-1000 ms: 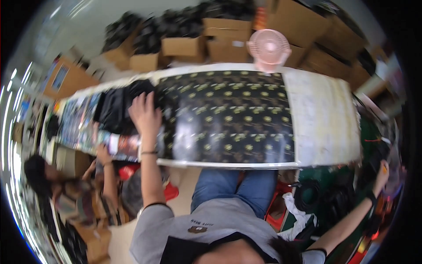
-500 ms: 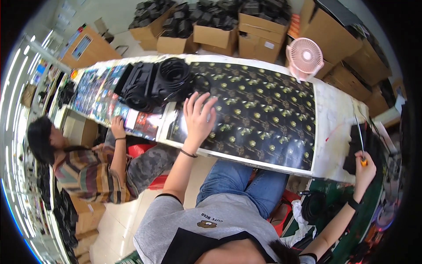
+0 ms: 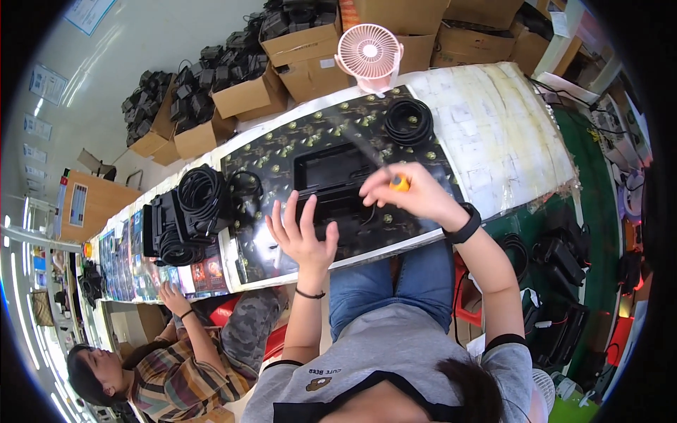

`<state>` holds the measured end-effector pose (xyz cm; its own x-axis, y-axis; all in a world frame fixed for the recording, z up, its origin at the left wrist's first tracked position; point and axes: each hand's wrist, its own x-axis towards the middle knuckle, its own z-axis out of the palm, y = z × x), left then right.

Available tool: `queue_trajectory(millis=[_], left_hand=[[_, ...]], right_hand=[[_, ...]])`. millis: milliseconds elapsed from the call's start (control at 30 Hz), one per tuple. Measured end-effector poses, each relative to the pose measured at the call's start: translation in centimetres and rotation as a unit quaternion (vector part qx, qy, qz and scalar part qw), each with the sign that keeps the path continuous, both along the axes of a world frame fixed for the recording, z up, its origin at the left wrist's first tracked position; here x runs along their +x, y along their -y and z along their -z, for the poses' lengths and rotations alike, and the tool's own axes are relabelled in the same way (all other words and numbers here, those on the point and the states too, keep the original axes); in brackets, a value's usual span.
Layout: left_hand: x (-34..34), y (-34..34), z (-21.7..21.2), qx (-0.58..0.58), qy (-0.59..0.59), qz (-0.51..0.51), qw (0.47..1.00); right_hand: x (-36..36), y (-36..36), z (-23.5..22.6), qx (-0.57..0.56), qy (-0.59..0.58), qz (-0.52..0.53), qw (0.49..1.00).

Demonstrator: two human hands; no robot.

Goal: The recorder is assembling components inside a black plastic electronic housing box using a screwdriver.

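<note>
At the far left, a co-worker's hand (image 3: 173, 297) is rested at the edge of the long surface (image 3: 486, 113), beside printed sheets. Next, a pile of black cases and coiled cables (image 3: 163, 224) is gathered near the left end of the patterned black sheet (image 3: 271, 148), perhaps set aside there so that the middle is left free.

The left hand (image 3: 303, 236) is held over the near left part of an open black case (image 3: 321, 169). Its grip is apart, with the fingers spread and nothing held; whether the case is touched by the fingertips cannot be told. The spread seems suited to steadying.

The case is laid on the sheet directly before the person, apparently so that both halves are within reach. It is dull, dark and box-like; the far half is seen as a hollow tray with a raised rim, while the near half is partly covered by the hands. Beyond it, a pink fan (image 3: 369, 56) is stood at the far edge.

By the right hand (image 3: 417, 194), a screwdriver (image 3: 400, 183) is held above the case's right side. That grip is closed around the yellow-orange handle; the blurred shaft is pointed up and away, probably to be kept clear of the case. Farther right, a coil of black cable (image 3: 408, 122) is placed on the sheet, apart from the case.
</note>
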<state>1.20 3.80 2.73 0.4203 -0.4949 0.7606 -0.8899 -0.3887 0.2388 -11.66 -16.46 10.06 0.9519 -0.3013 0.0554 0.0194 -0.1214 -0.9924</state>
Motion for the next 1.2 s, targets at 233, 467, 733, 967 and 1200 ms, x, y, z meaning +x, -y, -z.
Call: queue_trajectory(millis=[233,467,733,967,1200], left_hand=[[1.5,-4.5,1.0,0.093,-0.052,0.096,0.990],[-0.9,-4.7,1.7,0.086,-0.034,0.160,0.983],[0.1,-4.0,0.9,0.094,-0.018,0.186,0.978],[-0.4,-5.2,0.5,0.034,-0.146,0.129,0.980],[0.3,-10.7,-0.7,0.201,-0.331,-0.002,0.922]], right_hand=[[2.0,-0.5,5.0,0.139,-0.010,0.177,0.974],[2.5,-2.0,11.3,-0.013,0.029,0.278,0.960],[2.5,0.9,10.4,0.037,-0.102,0.300,0.948],[3.2,1.0,9.6,0.009,-0.095,0.277,0.956],[3.8,-0.6,8.3,-0.070,0.065,0.293,0.951]])
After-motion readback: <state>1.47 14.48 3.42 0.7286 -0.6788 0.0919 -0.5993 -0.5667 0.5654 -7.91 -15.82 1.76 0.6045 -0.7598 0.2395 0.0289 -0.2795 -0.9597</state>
